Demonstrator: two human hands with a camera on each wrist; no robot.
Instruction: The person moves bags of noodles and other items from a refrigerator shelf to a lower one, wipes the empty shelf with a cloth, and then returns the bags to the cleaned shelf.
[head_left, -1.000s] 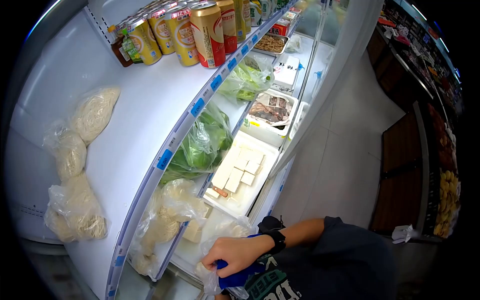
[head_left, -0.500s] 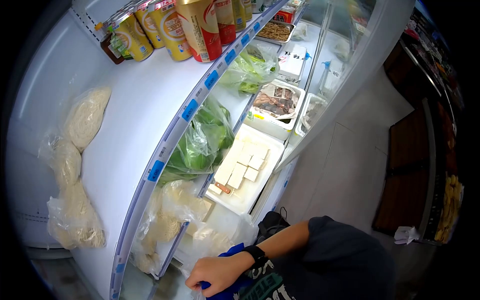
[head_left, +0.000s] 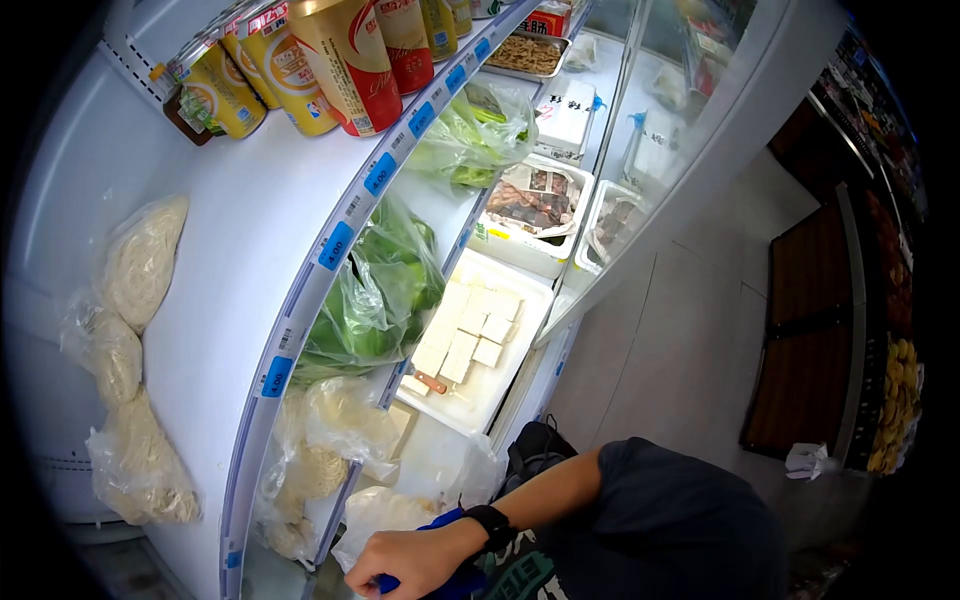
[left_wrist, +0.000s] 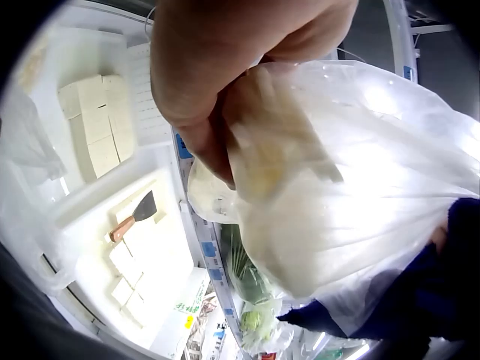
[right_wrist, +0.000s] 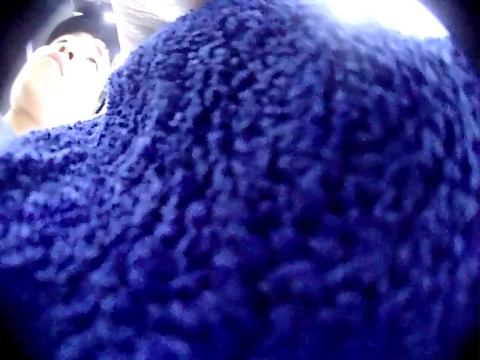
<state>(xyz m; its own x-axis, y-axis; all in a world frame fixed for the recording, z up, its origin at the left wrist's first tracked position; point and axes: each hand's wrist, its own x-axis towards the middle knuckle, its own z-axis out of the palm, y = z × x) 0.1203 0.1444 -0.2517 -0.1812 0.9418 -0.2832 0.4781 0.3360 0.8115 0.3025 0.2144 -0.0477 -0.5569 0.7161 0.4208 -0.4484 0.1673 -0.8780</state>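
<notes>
At the bottom of the head view, my right hand [head_left: 408,562], with a black band on its wrist, has its fingers curled round a blue cloth [right_wrist: 247,195]. That cloth's coarse, fluffy weave fills most of the right wrist view. In the left wrist view, my left hand [left_wrist: 240,67] pinches a clear plastic bag [left_wrist: 337,202] with pale contents, its thumb and fingers at the top. The blue cloth covers the bag's lower right side there. My left hand is hidden in the head view. A pale-filled bag [head_left: 385,512] lies just beyond my right hand.
A white tray [head_left: 535,300] holds tofu blocks [head_left: 465,330] and a wooden-handled scraper [left_wrist: 133,219]. Bagged green vegetables [head_left: 375,300] and noodle bags [head_left: 140,265] lie on the fridge shelves. Drink cans [head_left: 345,65] stand on top. A glass door [head_left: 690,160] stands ajar at right.
My right hand with the blue cloth has moved left and down in the head view. The head view has shifted slightly, and shelf items sit further left.
</notes>
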